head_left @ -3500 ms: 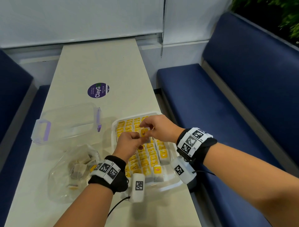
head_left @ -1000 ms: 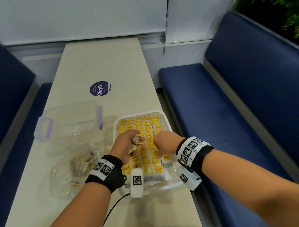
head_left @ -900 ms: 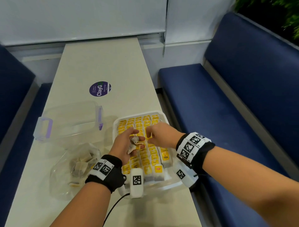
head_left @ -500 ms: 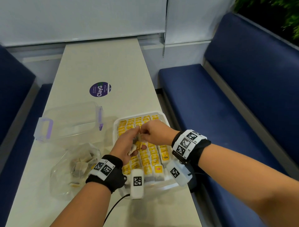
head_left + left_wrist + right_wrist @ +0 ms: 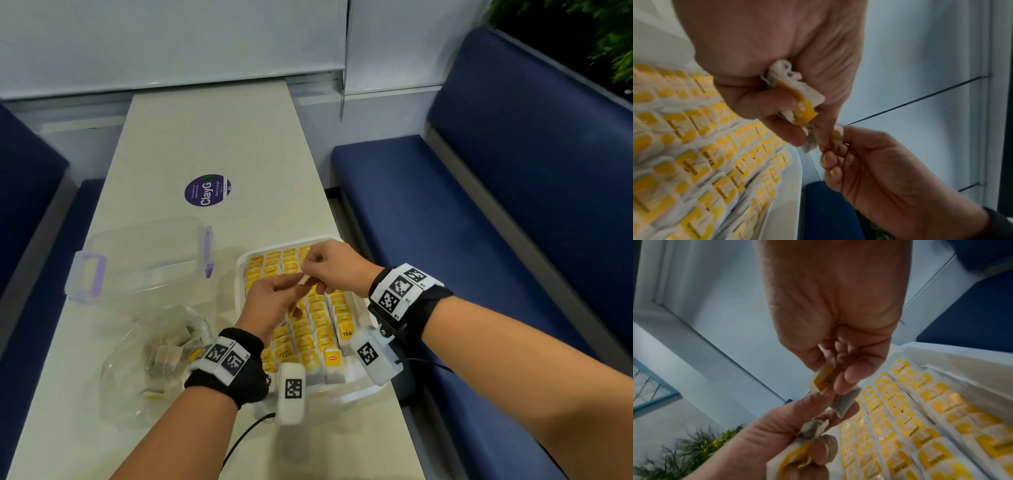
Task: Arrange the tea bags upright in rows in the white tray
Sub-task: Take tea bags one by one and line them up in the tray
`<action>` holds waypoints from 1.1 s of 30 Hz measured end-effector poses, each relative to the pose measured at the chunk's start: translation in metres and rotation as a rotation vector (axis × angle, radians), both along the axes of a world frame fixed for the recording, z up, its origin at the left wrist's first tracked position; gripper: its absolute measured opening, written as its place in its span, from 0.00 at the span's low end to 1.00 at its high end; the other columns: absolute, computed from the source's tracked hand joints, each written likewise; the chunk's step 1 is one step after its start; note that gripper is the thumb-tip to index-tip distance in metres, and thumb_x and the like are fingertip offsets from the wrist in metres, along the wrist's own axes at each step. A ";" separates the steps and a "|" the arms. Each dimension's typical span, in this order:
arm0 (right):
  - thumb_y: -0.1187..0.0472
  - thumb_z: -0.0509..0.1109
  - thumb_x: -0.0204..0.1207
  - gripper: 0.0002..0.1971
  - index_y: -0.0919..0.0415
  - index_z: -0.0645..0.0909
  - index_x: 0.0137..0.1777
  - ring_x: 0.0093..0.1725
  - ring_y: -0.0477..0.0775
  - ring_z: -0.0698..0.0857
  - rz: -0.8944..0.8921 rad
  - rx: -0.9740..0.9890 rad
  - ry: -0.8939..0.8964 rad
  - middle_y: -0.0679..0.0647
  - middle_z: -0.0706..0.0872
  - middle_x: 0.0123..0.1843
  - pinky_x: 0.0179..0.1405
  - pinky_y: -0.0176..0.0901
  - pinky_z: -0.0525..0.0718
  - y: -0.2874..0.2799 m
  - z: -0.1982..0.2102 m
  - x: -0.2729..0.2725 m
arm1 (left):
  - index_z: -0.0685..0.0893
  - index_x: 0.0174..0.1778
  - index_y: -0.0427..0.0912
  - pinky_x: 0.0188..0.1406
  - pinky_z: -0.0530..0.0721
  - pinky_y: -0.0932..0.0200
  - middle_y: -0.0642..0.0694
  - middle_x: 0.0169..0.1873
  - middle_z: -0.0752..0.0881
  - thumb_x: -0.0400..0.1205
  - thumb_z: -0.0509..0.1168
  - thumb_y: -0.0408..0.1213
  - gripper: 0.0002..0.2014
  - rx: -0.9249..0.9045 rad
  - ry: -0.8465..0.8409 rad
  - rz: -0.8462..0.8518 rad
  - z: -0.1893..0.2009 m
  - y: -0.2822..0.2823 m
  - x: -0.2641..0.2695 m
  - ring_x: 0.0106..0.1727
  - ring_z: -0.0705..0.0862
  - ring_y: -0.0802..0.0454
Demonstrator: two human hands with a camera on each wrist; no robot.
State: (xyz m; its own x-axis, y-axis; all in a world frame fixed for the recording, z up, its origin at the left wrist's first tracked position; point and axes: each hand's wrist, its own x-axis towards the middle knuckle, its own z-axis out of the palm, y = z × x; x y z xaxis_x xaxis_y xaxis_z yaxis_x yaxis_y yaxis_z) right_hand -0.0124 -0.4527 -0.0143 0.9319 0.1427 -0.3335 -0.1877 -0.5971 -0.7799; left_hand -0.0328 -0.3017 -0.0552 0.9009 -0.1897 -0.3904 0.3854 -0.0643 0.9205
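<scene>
White tray (image 5: 346,397): sits on the table (image 5: 212,137) near its right edge, packed with rows of upright tea bags (image 5: 317,334) with yellow tags; in the right wrist view the rows (image 5: 920,426) run close together up to the tray wall (image 5: 953,360)
Left hand (image 5: 270,305): above the middle of the tray, fingers curled round a small bunch of tea bags (image 5: 797,95), white paper and a yellow tag showing between fingers and palm
Right hand (image 5: 334,267): above the far part of the tray, thumb and fingertips pinched on one tea bag (image 5: 823,378) at the spot where the two hands meet
Pinched tea bag: held in the air over the tray, not yet in a row; its grey pouch (image 5: 844,402) hangs just under the fingertips, touching the left hand's fingers
Clear plastic bag (image 5: 154,359): lies on the table left of the tray, beside the left wrist, with a few loose tea bags inside
Clear container (image 5: 144,257): further up the table, left of the tray, purple latches at its ends; what it holds cannot be told
Round purple sticker (image 5: 208,190): on the tabletop beyond the container
Blue bench (image 5: 462,222): along the right of the table
</scene>
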 end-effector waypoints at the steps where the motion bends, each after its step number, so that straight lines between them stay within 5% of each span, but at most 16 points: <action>1: 0.54 0.68 0.80 0.10 0.59 0.79 0.40 0.28 0.47 0.83 0.030 -0.013 -0.024 0.56 0.85 0.33 0.28 0.37 0.81 -0.002 0.000 0.001 | 0.91 0.52 0.39 0.25 0.80 0.64 0.50 0.32 0.88 0.80 0.72 0.33 0.07 0.004 -0.005 -0.002 0.002 0.000 0.000 0.26 0.77 0.54; 4: 0.48 0.74 0.74 0.11 0.56 0.82 0.39 0.32 0.44 0.78 0.197 -0.196 -0.147 0.52 0.83 0.35 0.33 0.35 0.76 -0.007 0.002 0.003 | 0.90 0.38 0.38 0.19 0.74 0.68 0.47 0.26 0.85 0.80 0.72 0.32 0.06 0.009 -0.008 0.006 0.008 0.000 -0.001 0.28 0.78 0.51; 7: 0.55 0.75 0.75 0.11 0.65 0.85 0.42 0.33 0.45 0.77 0.163 -0.217 -0.194 0.53 0.83 0.35 0.37 0.41 0.80 -0.009 0.000 0.003 | 0.89 0.41 0.34 0.20 0.75 0.69 0.37 0.37 0.90 0.79 0.73 0.30 0.03 -0.005 -0.027 -0.020 0.008 0.000 -0.002 0.26 0.83 0.57; 10: 0.58 0.74 0.76 0.11 0.68 0.85 0.42 0.30 0.48 0.83 0.142 -0.173 -0.132 0.57 0.86 0.32 0.39 0.46 0.86 -0.008 -0.002 0.003 | 0.90 0.50 0.37 0.26 0.80 0.65 0.39 0.46 0.90 0.77 0.74 0.28 0.06 -0.006 -0.078 0.010 0.004 -0.001 -0.001 0.32 0.86 0.57; 14: 0.60 0.75 0.75 0.10 0.68 0.84 0.43 0.27 0.48 0.85 0.139 -0.118 -0.064 0.52 0.84 0.28 0.31 0.40 0.87 -0.012 0.000 0.002 | 0.86 0.43 0.31 0.23 0.79 0.67 0.27 0.45 0.89 0.79 0.73 0.28 0.04 0.013 -0.054 0.024 0.006 -0.001 -0.001 0.28 0.86 0.56; 18: 0.62 0.72 0.77 0.11 0.73 0.84 0.43 0.29 0.48 0.80 0.273 -0.270 -0.071 0.54 0.81 0.32 0.31 0.36 0.81 -0.017 0.007 0.006 | 0.83 0.37 0.37 0.18 0.74 0.69 0.23 0.47 0.87 0.79 0.72 0.27 0.07 0.037 -0.051 0.029 0.008 0.000 -0.001 0.25 0.83 0.52; 22: 0.62 0.68 0.78 0.07 0.62 0.82 0.39 0.35 0.46 0.77 0.382 -0.388 -0.021 0.49 0.80 0.35 0.33 0.34 0.76 -0.021 0.011 0.010 | 0.80 0.40 0.35 0.17 0.74 0.68 0.20 0.45 0.82 0.80 0.70 0.24 0.07 0.041 -0.076 0.015 0.007 0.000 -0.001 0.22 0.82 0.57; 26: 0.61 0.69 0.78 0.12 0.51 0.78 0.33 0.34 0.41 0.77 0.270 -0.273 -0.089 0.42 0.80 0.33 0.40 0.37 0.76 -0.027 0.013 0.015 | 0.85 0.48 0.33 0.18 0.74 0.69 0.28 0.42 0.84 0.80 0.70 0.25 0.02 0.034 -0.056 -0.003 0.009 0.002 -0.004 0.21 0.82 0.59; 29: 0.61 0.70 0.78 0.02 0.57 0.83 0.44 0.37 0.41 0.79 0.199 -0.214 -0.145 0.45 0.83 0.37 0.43 0.38 0.78 -0.027 0.013 0.015 | 0.84 0.47 0.31 0.16 0.72 0.70 0.27 0.42 0.84 0.81 0.70 0.25 0.02 0.046 -0.045 -0.028 0.011 0.002 -0.006 0.21 0.82 0.59; 33: 0.66 0.80 0.67 0.19 0.56 0.79 0.56 0.39 0.44 0.83 0.303 -0.136 -0.093 0.48 0.85 0.47 0.43 0.38 0.84 -0.024 0.006 0.007 | 0.82 0.45 0.33 0.15 0.71 0.71 0.24 0.42 0.86 0.82 0.67 0.24 0.02 0.032 -0.041 -0.038 0.018 0.000 -0.007 0.21 0.83 0.59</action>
State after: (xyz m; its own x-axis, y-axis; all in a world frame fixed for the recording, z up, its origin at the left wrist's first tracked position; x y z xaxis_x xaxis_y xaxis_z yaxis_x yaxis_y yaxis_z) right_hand -0.0053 -0.4771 -0.0085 0.8811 0.3781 -0.2841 0.0826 -0.7144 -0.6948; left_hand -0.0396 -0.3013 -0.0377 0.9087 -0.2125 -0.3593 0.3437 -0.1076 0.9329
